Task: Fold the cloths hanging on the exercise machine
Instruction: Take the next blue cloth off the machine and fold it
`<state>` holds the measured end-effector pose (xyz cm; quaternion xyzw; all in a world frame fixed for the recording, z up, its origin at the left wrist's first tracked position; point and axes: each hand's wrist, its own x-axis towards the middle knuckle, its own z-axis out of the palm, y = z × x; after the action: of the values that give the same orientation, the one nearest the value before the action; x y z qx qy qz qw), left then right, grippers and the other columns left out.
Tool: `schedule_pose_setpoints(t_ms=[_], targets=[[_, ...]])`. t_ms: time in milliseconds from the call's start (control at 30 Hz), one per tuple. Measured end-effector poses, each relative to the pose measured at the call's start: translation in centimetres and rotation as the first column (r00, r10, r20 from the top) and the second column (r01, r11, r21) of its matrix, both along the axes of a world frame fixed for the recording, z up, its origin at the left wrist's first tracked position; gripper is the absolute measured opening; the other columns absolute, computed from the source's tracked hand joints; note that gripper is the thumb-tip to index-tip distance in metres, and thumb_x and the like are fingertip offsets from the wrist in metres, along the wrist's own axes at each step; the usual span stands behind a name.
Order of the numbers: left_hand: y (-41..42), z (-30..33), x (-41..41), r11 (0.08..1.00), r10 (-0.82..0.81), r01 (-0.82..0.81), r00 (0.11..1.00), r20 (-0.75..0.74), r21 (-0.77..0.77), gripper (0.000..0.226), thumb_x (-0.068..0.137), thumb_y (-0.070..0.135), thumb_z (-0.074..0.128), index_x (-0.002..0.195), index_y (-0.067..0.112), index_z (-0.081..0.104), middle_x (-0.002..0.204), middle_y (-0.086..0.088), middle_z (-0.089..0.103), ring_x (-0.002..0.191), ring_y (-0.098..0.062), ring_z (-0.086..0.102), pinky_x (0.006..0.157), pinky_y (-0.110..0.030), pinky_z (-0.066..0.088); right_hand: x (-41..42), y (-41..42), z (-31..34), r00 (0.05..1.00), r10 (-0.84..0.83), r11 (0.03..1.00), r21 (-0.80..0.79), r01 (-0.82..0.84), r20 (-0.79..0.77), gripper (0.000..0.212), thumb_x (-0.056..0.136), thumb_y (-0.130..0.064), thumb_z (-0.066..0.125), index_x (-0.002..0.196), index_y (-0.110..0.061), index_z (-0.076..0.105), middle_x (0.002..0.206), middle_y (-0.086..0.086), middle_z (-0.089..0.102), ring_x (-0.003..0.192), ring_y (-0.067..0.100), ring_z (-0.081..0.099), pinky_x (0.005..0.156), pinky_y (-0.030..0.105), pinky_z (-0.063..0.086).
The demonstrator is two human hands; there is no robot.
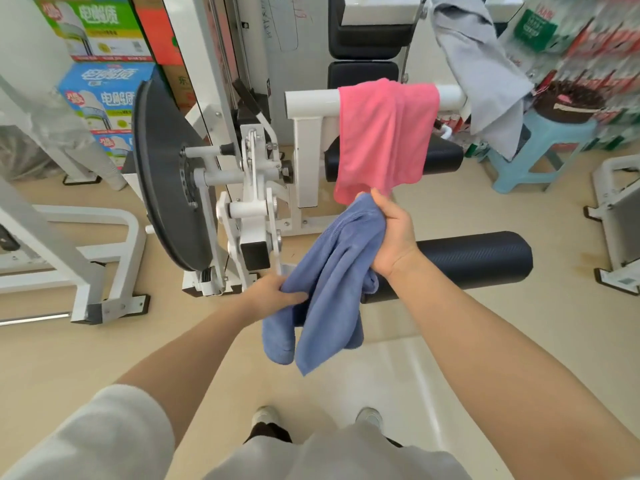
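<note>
A blue cloth [329, 282] hangs crumpled between my two hands in front of the exercise machine [249, 188]. My right hand [393, 233] grips its upper edge, my left hand [277, 294] pinches its lower left side. A pink cloth [382, 136] is draped over the machine's white bar [311, 102], just above my right hand. A grey cloth [485, 74] hangs from a handle at the upper right. Below my hands lies a black foam roller [485, 261] of the machine.
A dark weight disc [162, 174] stands at the left of the machine. Stacked printed boxes [100, 64] fill the back left. A light blue plastic stool [540, 150] stands at the right. White metal frames [86, 258] flank both sides on the beige floor.
</note>
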<state>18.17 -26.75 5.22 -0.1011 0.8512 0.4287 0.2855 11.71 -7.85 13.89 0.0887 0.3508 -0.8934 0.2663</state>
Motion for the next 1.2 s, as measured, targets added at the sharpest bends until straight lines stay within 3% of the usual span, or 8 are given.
schedule_pose_setpoints(t_ms=[133, 233, 367, 500, 800, 1033, 1100, 1200], targets=[[1.9, 0.1, -0.3, 0.988, 0.126, -0.132, 0.989, -0.076, -0.080, 0.026, 0.076, 0.034, 0.062, 0.075, 0.007, 0.061, 0.070, -0.003, 0.054, 0.065, -0.017, 0.048, 0.059, -0.026, 0.038, -2.1, 4.0, -0.4, 0.994, 0.054, 0.967, 0.245, -0.076, 0.094, 0.039, 0.089, -0.040, 0.052, 0.072, -0.006, 0.061, 0.068, 0.011, 0.062, 0.072, 0.024, 0.060, 0.080, 0.037, 0.047], [4.9, 3.3, -1.8, 0.979, 0.159, -0.132, 0.970, -0.184, 0.153, 0.037, 0.069, 0.032, 0.059, 0.089, 0.002, 0.064, 0.075, -0.007, 0.058, 0.072, -0.017, 0.050, 0.068, -0.030, 0.042, -3.0, 5.4, -1.2, 0.978, 0.184, 0.685, 0.727, -0.057, -0.097, 0.022, 0.090, -0.035, 0.058, 0.085, -0.014, 0.062, 0.087, 0.002, 0.064, 0.083, 0.016, 0.058, 0.085, 0.031, 0.044], [8.4, 7.2, -3.4, 0.915, 0.070, 0.012, 0.979, -0.189, 0.403, 0.039, 0.069, 0.019, 0.057, 0.096, -0.008, 0.055, 0.084, -0.019, 0.055, 0.083, -0.022, 0.050, 0.075, -0.037, 0.037, -2.0, 6.7, -0.4, 0.600, 0.780, 0.441, 0.836, -0.327, -0.177, 0.035, 0.089, -0.012, 0.059, 0.123, -0.015, 0.055, 0.123, 0.008, 0.061, 0.113, 0.017, 0.059, 0.099, 0.029, 0.046], [10.4, 8.1, -3.4, 0.825, 0.145, -0.025, 0.975, -0.168, 0.565, 0.036, 0.061, 0.018, 0.063, 0.091, 0.002, 0.052, 0.088, -0.012, 0.052, 0.083, -0.022, 0.048, 0.072, -0.032, 0.037, -2.7, 8.3, 0.1, 0.503, 0.845, 0.292, 0.944, -0.154, -0.179, 0.019, 0.085, -0.023, 0.063, 0.099, -0.010, 0.064, 0.097, 0.012, 0.068, 0.089, 0.017, 0.061, 0.086, 0.036, 0.047], [11.9, 5.0, -1.8, 0.847, -0.027, 0.004, 0.999, 0.035, 0.531, 0.032, 0.063, 0.023, 0.069, 0.093, 0.011, 0.069, 0.095, -0.005, 0.070, 0.090, -0.019, 0.065, 0.080, -0.027, 0.050, -4.3, 13.4, 0.4, 0.837, 0.398, 0.743, 0.667, -0.054, -0.375, 0.025, 0.095, -0.006, 0.043, 0.087, -0.016, 0.064, 0.074, -0.008, 0.070, 0.073, 0.001, 0.064, 0.074, 0.015, 0.050], [13.6, 3.3, -2.1, 0.912, 0.074, -0.125, 0.987, 0.144, 0.389, 0.061, 0.050, 0.045, 0.074, 0.098, 0.008, 0.067, 0.086, -0.001, 0.066, 0.081, -0.016, 0.060, 0.074, -0.023, 0.048, -5.5, 17.6, 1.6, 0.989, 0.070, 0.945, 0.328, -0.023, -0.133, 0.034, 0.094, -0.027, 0.045, 0.111, -0.002, 0.060, 0.102, 0.014, 0.065, 0.099, 0.026, 0.063, 0.095, 0.038, 0.048], [13.7, 3.0, -2.5, 0.923, 0.203, -0.222, 0.975, 0.091, 0.316, 0.066, 0.050, 0.048, 0.075, 0.100, 0.005, 0.067, 0.085, -0.006, 0.063, 0.079, -0.019, 0.056, 0.071, -0.025, 0.046, -6.0, 18.2, 1.5, 0.994, 0.093, 0.853, 0.519, -0.045, -0.066, 0.028, 0.094, -0.028, 0.048, 0.093, -0.005, 0.063, 0.086, 0.010, 0.066, 0.085, 0.022, 0.064, 0.081, 0.032, 0.052], [13.4, 3.6, -3.8, 0.841, 0.384, -0.371, 0.922, 0.048, 0.393, 0.044, 0.072, 0.039, 0.071, 0.104, 0.008, 0.066, 0.088, -0.007, 0.065, 0.084, -0.022, 0.058, 0.070, -0.028, 0.047, -6.2, 18.9, 0.3, 0.958, 0.285, 0.332, 0.934, -0.133, 0.035, 0.016, 0.093, -0.021, 0.052, 0.081, -0.010, 0.056, 0.072, 0.005, 0.052, 0.073, 0.021, 0.053, 0.061, 0.027, 0.042]])
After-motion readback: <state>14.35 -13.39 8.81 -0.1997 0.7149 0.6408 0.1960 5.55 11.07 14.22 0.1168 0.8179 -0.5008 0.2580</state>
